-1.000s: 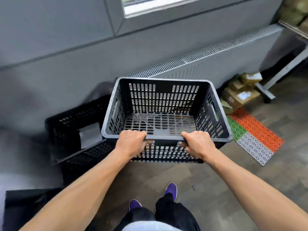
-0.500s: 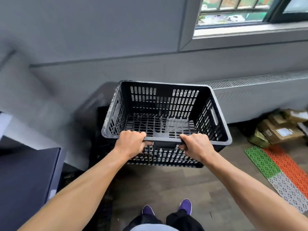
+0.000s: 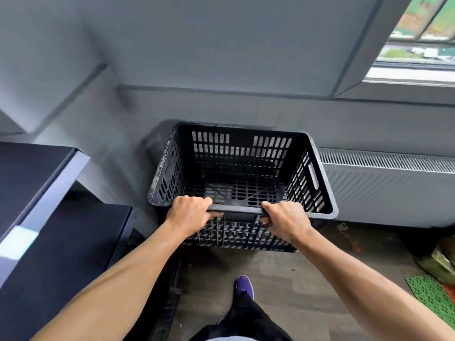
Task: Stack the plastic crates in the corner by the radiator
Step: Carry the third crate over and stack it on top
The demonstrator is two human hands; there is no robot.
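Crate carried toward radiator corner
Left hand (image 3: 189,212) and right hand (image 3: 286,221) both clench black slotted crate (image 3: 242,168) near rim; keep it level, lower squarely beside radiator (image 3: 386,183).

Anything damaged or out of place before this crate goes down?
Nothing serious. The crate, held by the left hand and right hand, has pale scuffs along its left rim. A small brownish scrap lies on the floor below the radiator.
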